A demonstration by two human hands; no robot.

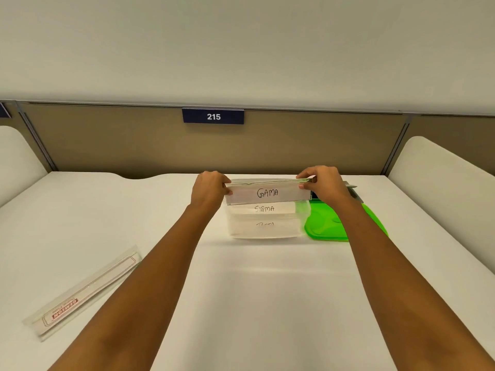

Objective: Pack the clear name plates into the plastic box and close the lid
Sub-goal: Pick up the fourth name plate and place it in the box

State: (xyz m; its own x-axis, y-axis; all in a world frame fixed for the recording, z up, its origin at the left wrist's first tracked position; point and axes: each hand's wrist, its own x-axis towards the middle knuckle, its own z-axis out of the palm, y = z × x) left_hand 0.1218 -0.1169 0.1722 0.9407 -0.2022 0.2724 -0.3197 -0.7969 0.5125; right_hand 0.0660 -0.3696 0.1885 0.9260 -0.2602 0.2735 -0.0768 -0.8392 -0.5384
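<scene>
Mid-packing, by the look of it. Nearest in the work, a clear plastic box (pixel 262 234) on the white table (pixel 241 303), already holding a plate marked SIGMA (pixel 264 209) and a lower one, half hidden, perhaps BETA (pixel 265 225). Just above the far rim, held level and lengthwise, a clear name plate marked GAMA (pixel 267 194). Pinched at one end by the left hand (pixel 210 187), thumb on the front face and fingers curled over the top edge; pinched at the other end by the right hand (pixel 321 182) in the same manner. Hard to tell whether one plate or a thin stack, given several edges along the top.

Next, probably: lower straight down, keeping level and lined up with the box's long walls, so as to settle above SIGMA without catching either end on the rim; then release both ends together. Seemingly a close fit lengthwise, so little room for skew.

Elsewhere, closest to the camera on the left, a long clear holder with a red-printed insert (pixel 83 291), well apart from the box and possibly still to be packed. Just beside the box on the right, the green lid (pixel 321 223), lying flat, partly under the right forearm, not yet fitted. Behind the right hand, a grey object (pixel 352 189), mostly hidden. Farthest back, a beige partition (pixel 107 140) with a sign reading 215 (pixel 213 117). Nothing between plate and box opening.
</scene>
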